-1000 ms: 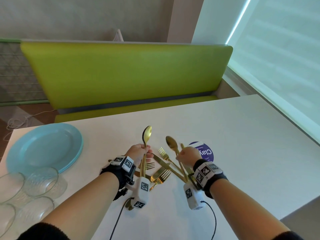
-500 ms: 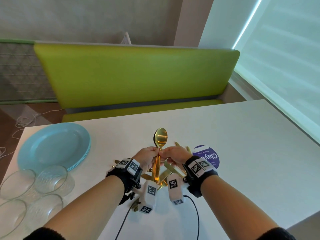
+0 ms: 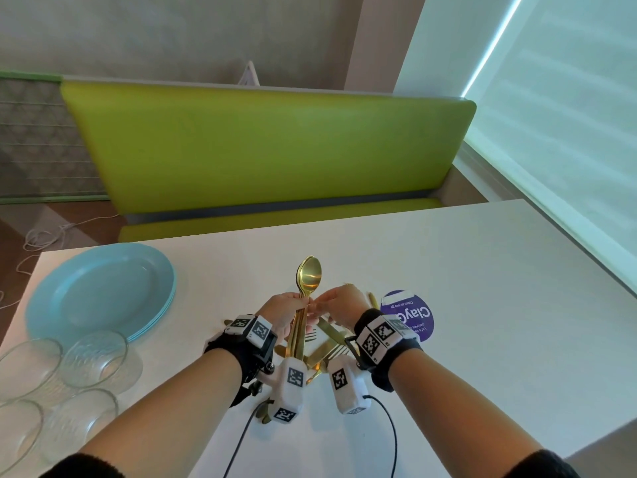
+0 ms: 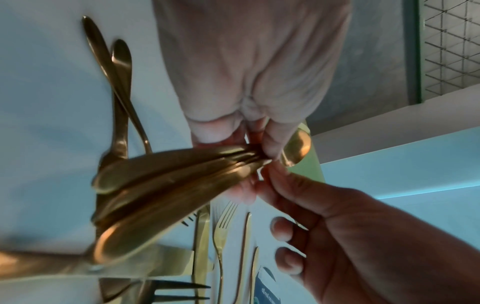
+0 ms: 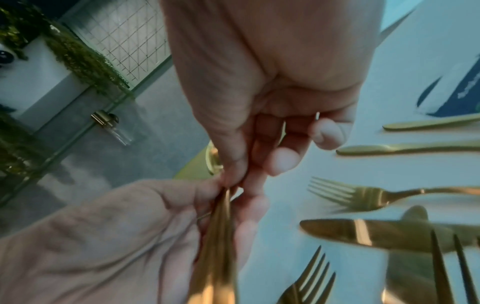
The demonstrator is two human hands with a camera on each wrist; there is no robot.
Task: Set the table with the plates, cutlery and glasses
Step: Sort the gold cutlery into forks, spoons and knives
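Note:
Several gold spoons (image 3: 309,276) stand upright as one bundle, bowls up, above the white table (image 3: 482,305). My left hand (image 3: 293,305) grips the bundle at the necks, and the handles (image 4: 166,185) fan out toward the wrist. My right hand (image 3: 327,303) meets it from the right, thumb and forefinger (image 5: 233,176) pinching the same necks. Under both hands lies a loose pile of gold forks (image 5: 363,195) and knives (image 5: 363,232), partly hidden by the wrists in the head view.
A stack of light blue plates (image 3: 100,291) sits at the table's left, with several clear glasses (image 3: 93,357) in front of it. A round purple sticker (image 3: 413,315) lies just right of the pile. A green bench (image 3: 269,150) runs along the far side.
My right hand has carried its spoon leftward and joined it to the spoon in my left hand. Both hands now hold one bundle.

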